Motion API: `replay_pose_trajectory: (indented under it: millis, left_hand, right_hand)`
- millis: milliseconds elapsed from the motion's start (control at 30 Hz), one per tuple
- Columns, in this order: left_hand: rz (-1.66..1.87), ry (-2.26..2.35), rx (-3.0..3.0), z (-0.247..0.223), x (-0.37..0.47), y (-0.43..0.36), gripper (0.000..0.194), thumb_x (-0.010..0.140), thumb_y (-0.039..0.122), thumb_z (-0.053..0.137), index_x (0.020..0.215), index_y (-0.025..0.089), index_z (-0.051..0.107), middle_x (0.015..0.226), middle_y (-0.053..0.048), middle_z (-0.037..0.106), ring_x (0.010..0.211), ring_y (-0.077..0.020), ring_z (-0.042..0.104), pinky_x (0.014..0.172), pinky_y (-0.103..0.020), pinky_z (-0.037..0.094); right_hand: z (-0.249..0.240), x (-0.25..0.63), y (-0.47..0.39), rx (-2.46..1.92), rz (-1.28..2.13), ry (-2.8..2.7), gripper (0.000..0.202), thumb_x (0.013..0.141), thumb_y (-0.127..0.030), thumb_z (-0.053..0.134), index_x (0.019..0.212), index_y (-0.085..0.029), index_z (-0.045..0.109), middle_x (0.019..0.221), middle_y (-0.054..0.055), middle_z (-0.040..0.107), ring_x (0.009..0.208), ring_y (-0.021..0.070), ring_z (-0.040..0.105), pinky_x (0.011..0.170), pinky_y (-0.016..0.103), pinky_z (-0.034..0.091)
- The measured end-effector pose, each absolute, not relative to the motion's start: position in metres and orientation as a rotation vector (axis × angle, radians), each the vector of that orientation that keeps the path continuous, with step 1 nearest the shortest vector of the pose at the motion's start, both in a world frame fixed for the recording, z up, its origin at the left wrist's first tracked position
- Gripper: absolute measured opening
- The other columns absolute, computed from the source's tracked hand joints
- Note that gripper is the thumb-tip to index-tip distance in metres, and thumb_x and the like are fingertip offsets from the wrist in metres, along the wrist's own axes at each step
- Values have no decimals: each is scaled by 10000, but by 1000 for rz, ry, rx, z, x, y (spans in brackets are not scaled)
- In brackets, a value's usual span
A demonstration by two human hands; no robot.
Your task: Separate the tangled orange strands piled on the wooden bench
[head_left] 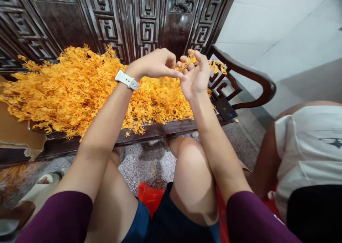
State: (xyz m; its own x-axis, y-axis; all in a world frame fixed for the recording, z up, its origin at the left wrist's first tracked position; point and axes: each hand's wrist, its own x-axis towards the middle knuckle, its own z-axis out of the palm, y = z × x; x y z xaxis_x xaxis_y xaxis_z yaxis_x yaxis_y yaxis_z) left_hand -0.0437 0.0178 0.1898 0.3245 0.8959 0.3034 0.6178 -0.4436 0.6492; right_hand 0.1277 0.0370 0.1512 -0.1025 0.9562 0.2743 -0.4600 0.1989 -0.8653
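A big pile of orange plastic sprigs (pixel 80 89) covers the seat of a dark carved wooden bench (pixel 160 129). Over the pile's right part, my left hand (pixel 160 63), with a white watch band (pixel 127 80) at its wrist, has thumb and fingertips pinched at the near end of a thin orange sprig. My right hand (pixel 196 70) is palm up beside it, its fingers curled around that same sprig (pixel 217 66), whose tip sticks out to the right. The two hands are close together at the fingertips.
A dark phone (pixel 226 108) lies at the bench's right end, below the curved armrest (pixel 256 82). Torn cardboard (pixel 21 139) is at the left. A person in a white shirt (pixel 312 154) sits at the right. Another person's foot (pixel 44 186) shows lower left. Something red (pixel 149 196) is between my legs.
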Motion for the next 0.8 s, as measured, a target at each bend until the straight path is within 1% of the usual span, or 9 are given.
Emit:
replay_pose_trajectory:
  millis: [100, 167, 233, 333, 433, 533, 633, 700, 800]
  left_hand:
    - [896, 1427, 2130, 184, -56, 26, 151, 772, 220, 841, 894, 189, 757, 820, -54, 713, 970, -326, 749, 915, -482, 575]
    - [913, 1493, 2122, 186, -65, 26, 95, 807, 202, 796, 894, 192, 760, 801, -50, 711, 949, -318, 751, 920, -495, 576]
    - [983, 1551, 2146, 192, -75, 22, 31, 838, 194, 773, 853, 205, 748, 757, -32, 695, 852, -268, 733, 868, -458, 581]
    - [1197, 1617, 2174, 199, -91, 15, 71, 888, 165, 734, 829, 203, 726, 716, 1, 668, 700, -161, 648, 749, -353, 536]
    - [1350, 1698, 2141, 200, -108, 13, 54, 907, 158, 722, 855, 175, 729, 743, 16, 673, 714, -115, 641, 686, -277, 453]
    - [1462, 1755, 2022, 195, -123, 17, 38, 905, 155, 719, 868, 159, 712, 747, 32, 659, 753, -96, 645, 689, -247, 433]
    - [1522, 1717, 1891, 189, -131, 23, 101, 896, 225, 777, 858, 184, 693, 740, 27, 677, 756, -113, 635, 708, -261, 469]
    - [1452, 1673, 1903, 186, -128, 25, 155, 885, 318, 810, 859, 199, 714, 764, 4, 715, 747, -141, 623, 711, -300, 495]
    - [1351, 1578, 2032, 188, -107, 22, 263, 961, 417, 720, 854, 179, 753, 783, -44, 729, 752, -179, 646, 737, -362, 527]
  right_hand:
    - [151, 131, 34, -670, 1326, -1101, 632, 771, -883, 694, 965, -287, 610, 997, 50, 719, 960, 235, 716, 679, 331, 538]
    - [149, 133, 34, -689, 1305, -1147, 651, 762, -897, 689, 964, -283, 613, 978, 50, 717, 948, 235, 715, 688, 325, 525]
    - [147, 134, 36, -692, 1275, -1216, 666, 768, -912, 661, 974, -280, 621, 937, 46, 706, 913, 228, 710, 683, 315, 504]
    - [145, 135, 39, -743, 1260, -1254, 681, 798, -930, 587, 972, -273, 625, 859, 35, 679, 794, 196, 674, 637, 300, 469]
    - [146, 135, 38, -767, 1327, -1190, 653, 834, -914, 558, 938, -273, 623, 770, 18, 645, 649, 160, 593, 568, 302, 429]
    - [146, 132, 37, -663, 1406, -1161, 619, 852, -892, 571, 925, -280, 630, 695, -8, 600, 540, 132, 492, 514, 308, 379]
    - [144, 126, 34, -614, 1430, -1166, 605, 855, -881, 588, 939, -283, 627, 662, -27, 568, 498, 116, 430, 491, 301, 347]
    - [144, 122, 31, -656, 1421, -1172, 612, 861, -885, 573, 947, -281, 610, 657, -34, 562, 485, 111, 398, 478, 295, 329]
    - [146, 117, 25, -701, 1424, -1224, 618, 874, -886, 562, 928, -271, 593, 640, -35, 552, 472, 101, 347, 460, 283, 291]
